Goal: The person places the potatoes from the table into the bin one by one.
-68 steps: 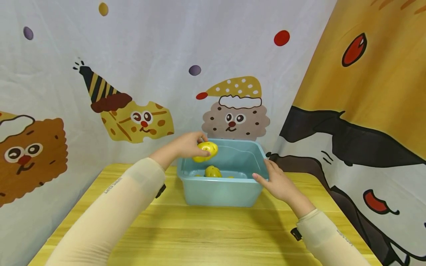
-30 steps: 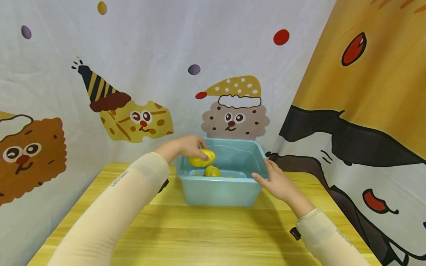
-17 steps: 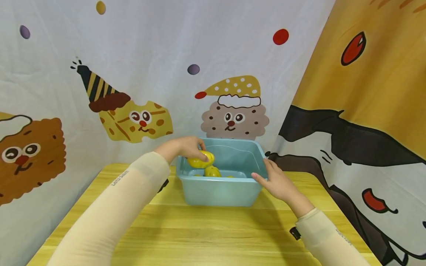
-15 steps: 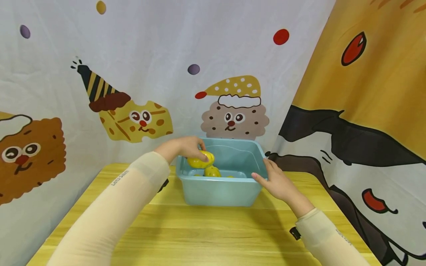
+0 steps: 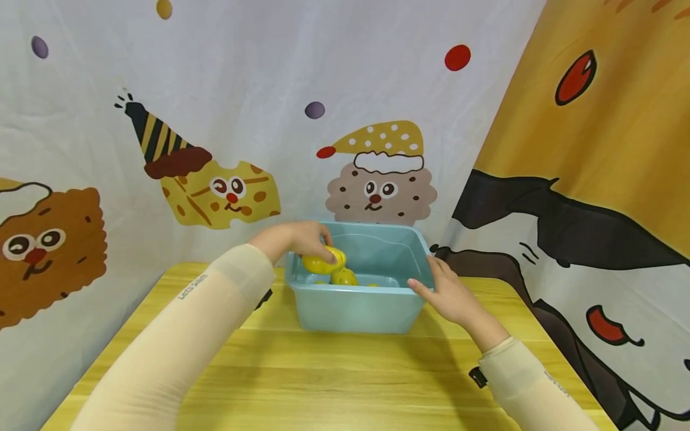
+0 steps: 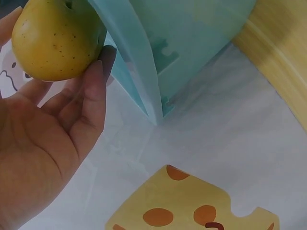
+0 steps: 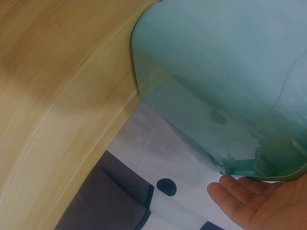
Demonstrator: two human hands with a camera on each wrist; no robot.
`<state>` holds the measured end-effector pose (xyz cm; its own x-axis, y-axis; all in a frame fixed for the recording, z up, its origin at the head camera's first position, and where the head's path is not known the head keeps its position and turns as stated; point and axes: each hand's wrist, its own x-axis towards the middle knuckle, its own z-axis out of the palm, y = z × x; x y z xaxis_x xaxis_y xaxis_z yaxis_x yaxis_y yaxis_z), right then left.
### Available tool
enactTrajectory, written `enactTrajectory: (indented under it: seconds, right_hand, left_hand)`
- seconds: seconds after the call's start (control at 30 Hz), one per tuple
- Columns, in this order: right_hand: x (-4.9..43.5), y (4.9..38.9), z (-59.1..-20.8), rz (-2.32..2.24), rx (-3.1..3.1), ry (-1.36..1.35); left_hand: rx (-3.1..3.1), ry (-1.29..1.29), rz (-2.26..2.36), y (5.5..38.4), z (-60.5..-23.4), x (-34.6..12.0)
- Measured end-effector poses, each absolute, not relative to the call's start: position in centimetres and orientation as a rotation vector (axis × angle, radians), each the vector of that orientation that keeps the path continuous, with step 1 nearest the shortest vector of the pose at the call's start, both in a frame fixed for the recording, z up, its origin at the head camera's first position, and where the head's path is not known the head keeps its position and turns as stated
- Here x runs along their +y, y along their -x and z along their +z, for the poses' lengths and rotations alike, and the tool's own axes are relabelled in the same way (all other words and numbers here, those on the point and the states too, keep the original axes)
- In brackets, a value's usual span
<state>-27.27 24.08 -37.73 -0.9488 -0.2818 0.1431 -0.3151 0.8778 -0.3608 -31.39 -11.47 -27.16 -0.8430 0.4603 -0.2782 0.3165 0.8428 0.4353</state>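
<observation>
My left hand (image 5: pixel 309 237) holds a yellow, brown-speckled pear (image 5: pixel 319 261) between thumb and fingers, at the left end of a light blue plastic bin (image 5: pixel 356 311). In the left wrist view the fingertips lie against the underside of the pear (image 6: pixel 57 43), beside the bin's rim (image 6: pixel 132 43). A second yellow fruit (image 5: pixel 344 277) sits inside the bin, just right of the held one. Only slivers of more yellow show low behind the front wall. At the bin's front right corner rests my right hand (image 5: pixel 450 293), thumb on the rim, fingers fairly straight along the outside.
The bin stands on a yellow wood-grain table (image 5: pixel 323 377), near its back edge. A white cloth with cartoon prints (image 5: pixel 237 120) hangs close behind, and a printed orange and black cloth (image 5: pixel 593 209) hangs at the right.
My left hand has lowered the pear and shifted it slightly left, from rim height toward the bin's inside. It barely moves over the last half second. My right hand stays at the corner.
</observation>
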Motion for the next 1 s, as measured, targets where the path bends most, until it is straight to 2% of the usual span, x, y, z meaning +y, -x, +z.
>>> enactTrajectory:
  seconds: [1.0]
  right_hand:
    - [24.02, 27.43, -37.67, 0.579, -2.966, -0.482]
  left_hand:
    - [2.688, -0.674, 0.548, 30.76, -26.72, -10.76]
